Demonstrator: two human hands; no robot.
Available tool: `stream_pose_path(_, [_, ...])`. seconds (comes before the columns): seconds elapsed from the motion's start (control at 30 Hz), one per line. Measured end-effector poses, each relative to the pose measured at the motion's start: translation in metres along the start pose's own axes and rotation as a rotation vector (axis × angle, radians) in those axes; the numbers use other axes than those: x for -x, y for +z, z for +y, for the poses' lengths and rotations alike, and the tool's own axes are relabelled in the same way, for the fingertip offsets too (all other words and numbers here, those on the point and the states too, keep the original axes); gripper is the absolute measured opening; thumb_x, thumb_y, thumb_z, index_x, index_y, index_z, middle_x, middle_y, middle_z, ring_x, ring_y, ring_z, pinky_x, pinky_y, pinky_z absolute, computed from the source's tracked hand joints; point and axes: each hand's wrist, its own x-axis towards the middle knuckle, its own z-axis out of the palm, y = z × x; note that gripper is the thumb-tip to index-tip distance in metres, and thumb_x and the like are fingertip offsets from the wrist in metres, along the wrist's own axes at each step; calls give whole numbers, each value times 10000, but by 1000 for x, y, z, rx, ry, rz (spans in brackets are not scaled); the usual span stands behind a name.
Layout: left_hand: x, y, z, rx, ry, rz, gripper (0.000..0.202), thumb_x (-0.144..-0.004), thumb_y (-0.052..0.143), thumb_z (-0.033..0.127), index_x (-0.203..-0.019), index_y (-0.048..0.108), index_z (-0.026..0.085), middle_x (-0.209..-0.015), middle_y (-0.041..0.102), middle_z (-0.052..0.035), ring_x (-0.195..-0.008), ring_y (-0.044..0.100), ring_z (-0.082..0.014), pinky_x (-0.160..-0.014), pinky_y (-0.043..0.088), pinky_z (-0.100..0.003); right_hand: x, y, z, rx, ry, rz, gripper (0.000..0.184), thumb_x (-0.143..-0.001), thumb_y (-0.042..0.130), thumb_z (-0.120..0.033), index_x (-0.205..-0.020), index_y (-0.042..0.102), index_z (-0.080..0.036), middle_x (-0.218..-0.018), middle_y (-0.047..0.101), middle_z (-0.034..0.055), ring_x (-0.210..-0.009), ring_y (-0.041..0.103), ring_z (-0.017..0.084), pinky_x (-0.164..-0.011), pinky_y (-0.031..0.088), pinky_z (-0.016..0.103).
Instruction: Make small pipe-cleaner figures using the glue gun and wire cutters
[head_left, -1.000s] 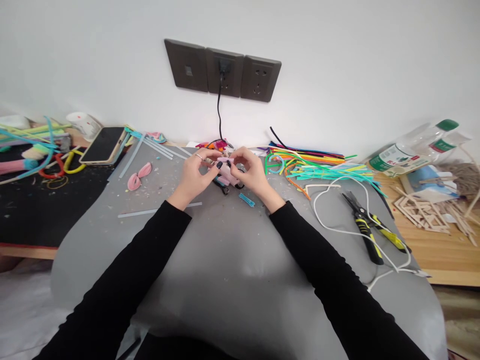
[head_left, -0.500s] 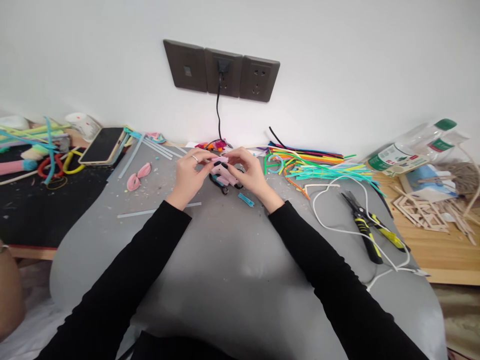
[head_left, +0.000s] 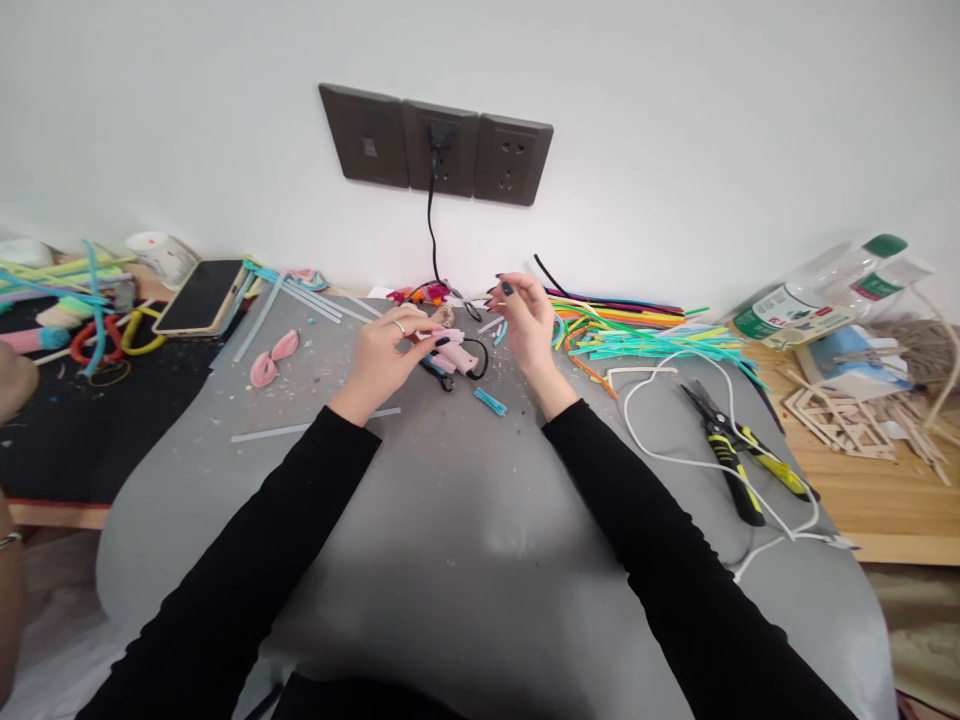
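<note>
Hands (head_left: 386, 350) (head_left: 531, 330) apart, left at pink tool (head_left: 462, 360), right fingers (head_left: 526, 287) upward.

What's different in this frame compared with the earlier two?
The right hand has let go of the small pink piece and moved right, away from the left hand, which still pinches it. Another person's hand has come in at the left edge. The pliers, phone and pink bow stayed put.

Pliers (head_left: 733, 470) and pipe cleaners (head_left: 652, 343) mark a craft workspace.
</note>
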Motion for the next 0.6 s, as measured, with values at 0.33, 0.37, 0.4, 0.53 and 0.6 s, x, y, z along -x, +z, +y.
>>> stream_pose_path(0.33, [4, 20, 17, 65, 157, -287, 217, -1013, 640, 350, -980, 812, 221, -987, 805, -68, -887, 732, -200, -816, 582, -344, -16, -14, -20, -582, 372, 137, 337, -888, 753, -275, -708, 471, -232, -676, 572, -56, -663, 600, 96, -692, 556, 234])
stream_pose_path(0.37, [4, 24, 19, 59, 169, -289, 208, -1015, 637, 330, -983, 807, 215, -973, 799, -65, -872, 723, -194, -803, 575, -335, -17, -15, -20, -607, 382, 123, 329, -887, 755, -247, -713, 476, -231, -678, 577, -60, -661, 602, 92, -692, 556, 229])
stream_pose_path(0.4, [4, 28, 21, 52, 181, -297, 197, -1017, 635, 311, -987, 801, 209, -963, 793, -61, -871, 717, -191, -805, 569, -330, -17, -15, -20, -628, 385, 112, 315, -882, 760, -224, -722, 489, -230, -685, 587, -63, -659, 604, 88, -691, 557, 225])
stream_pose_path(0.53, [-1, 51, 32, -6, 241, -418, 193, -1029, 595, 242, -1025, 784, 201, -990, 773, -64, -973, 707, -207, -893, 552, -342, -19, -16, -17, -678, 351, 99, 243, -866, 776, -171, -769, 560, -227, -743, 648, -61, -698, 635, 82, -717, 566, 214])
stream_pose_path(0.6, [-5, 62, 34, -71, 268, -511, 198, -1026, 582, 224, -1046, 777, 196, -1018, 765, -74, -1014, 696, -226, -906, 546, -353, -19, -18, -16, -660, 351, 90, 236, -865, 781, -163, -772, 574, -227, -764, 664, -57, -722, 647, 85, -743, 572, 217])
